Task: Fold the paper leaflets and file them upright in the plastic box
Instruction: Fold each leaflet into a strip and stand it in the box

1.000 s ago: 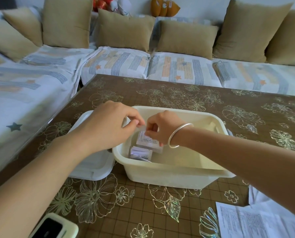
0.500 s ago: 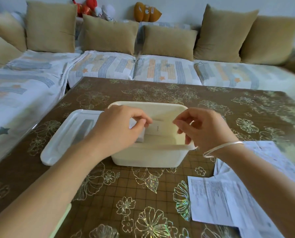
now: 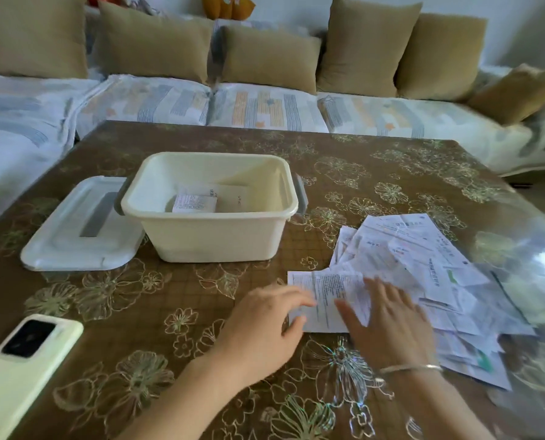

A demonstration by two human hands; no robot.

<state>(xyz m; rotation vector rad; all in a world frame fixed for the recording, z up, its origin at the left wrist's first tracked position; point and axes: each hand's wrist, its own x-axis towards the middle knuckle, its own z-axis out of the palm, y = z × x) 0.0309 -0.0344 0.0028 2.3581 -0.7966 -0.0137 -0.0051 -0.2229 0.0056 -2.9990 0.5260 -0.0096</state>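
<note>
**Leaflet Filing Station: Both Hands on a Loose Sheet**

A low table covered in a brown cloth with a gold flower print is set in front of a sofa, which is lined with tan cushions. The cream plastic box is placed left of the table's centre, with its lid laid flat just beside it on the left. Two folded leaflets are seen inside the box: a small one standing upright at the front, and a wider one behind it against the far wall.

The unfolded leaflets are spread in a loose, overlapping pile on the table to the right of the box. The nearest sheet is positioned at the pile's left edge.

The left hand is held with its fingers loosely extended, the fingertips placed on the left edge of that sheet. It cannot be told whether the thumb is under the paper. The right hand is laid flat on the same sheet, fingers straight and spread. Both hands are blurred. A silver bangle is worn on the right wrist.

A pale phone is placed face down at the table's near left corner.
</note>
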